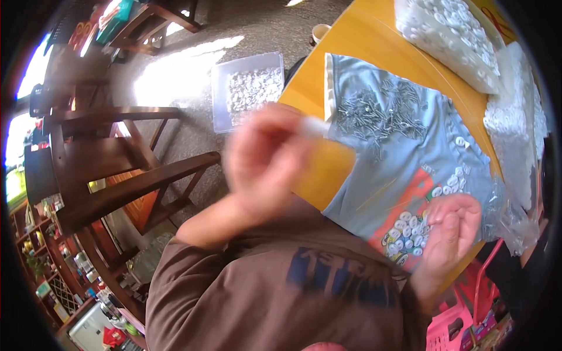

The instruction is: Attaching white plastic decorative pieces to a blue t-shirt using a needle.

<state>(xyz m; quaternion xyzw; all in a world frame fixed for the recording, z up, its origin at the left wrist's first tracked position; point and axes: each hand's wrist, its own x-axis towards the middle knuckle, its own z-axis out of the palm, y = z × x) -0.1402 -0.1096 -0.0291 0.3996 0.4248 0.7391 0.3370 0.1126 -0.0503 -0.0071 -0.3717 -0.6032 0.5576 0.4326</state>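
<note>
My left hand (pixel 266 158) is raised over the table's left edge, smeared by motion. Its fingers look closed, with a small blurred white piece (pixel 315 127) at the fingertips. Toward the right, my right hand (pixel 452 227) hovers beside a pile of small round white plastic pieces (pixel 405 237), thumb and fingers pinched together. Whatever they hold, if anything, is hidden. Under both piles lies a grey-blue cloth (pixel 374 175) that looks like a garment. A heap of thin metal screws or pins (pixel 383 114) is spread on its far part. A few more white pieces (pixel 453 182) lie near the right hand.
A clear bin of white pieces (pixel 254 88) stands left of the yellow table (pixel 363 35). Bulging bags of white parts (pixel 456 35) lie at the far right. Wooden chairs (pixel 134 181) stand left; a pink plastic basket (pixel 448 327) is lower right.
</note>
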